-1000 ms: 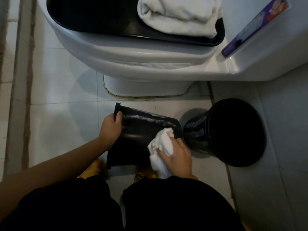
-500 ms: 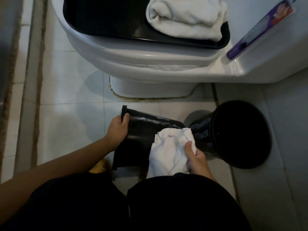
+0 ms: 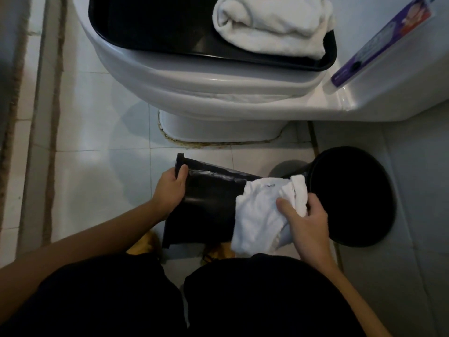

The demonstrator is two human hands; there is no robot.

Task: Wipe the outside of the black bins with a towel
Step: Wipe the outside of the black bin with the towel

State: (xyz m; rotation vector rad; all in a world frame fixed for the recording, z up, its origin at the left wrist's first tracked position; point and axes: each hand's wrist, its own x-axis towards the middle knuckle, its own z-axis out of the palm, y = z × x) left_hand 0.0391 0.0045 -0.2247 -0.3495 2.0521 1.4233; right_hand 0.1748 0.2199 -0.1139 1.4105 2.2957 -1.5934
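1. Wiping is clearly mid-way on the first black bin (image 3: 209, 205): we've got it tipped on its side above the floor in front of our knees, rim to the left, base pointing right toward the second bin.
2. Our white towel (image 3: 262, 215) is spread over the base end of that bin, touching its side. Glossy streaks run along the upper edge of the wall, which we'd guess is damp wiped surface, but the light is too dim to swear by it.
3. Our left hand (image 3: 170, 188) grips the rim, thumb hooked over the edge, keeping the bin from rolling. Our right hand (image 3: 306, 220) pinches a bunched fold of the towel, thumb on top and fingers curled behind.
4. Our read on what's left: the underside of this bin is hidden from us, so it probably needs turning and another pass.
5. The second black bin (image 3: 352, 195) stands upright on the tiles just to the right, nearly touching the towel. Nothing shows whether it's been wiped, so we'd count it as still to do.
6. Further out: the toilet (image 3: 218, 93) with a black tray (image 3: 155, 27) on its lid, carrying a folded white towel (image 3: 269, 25).
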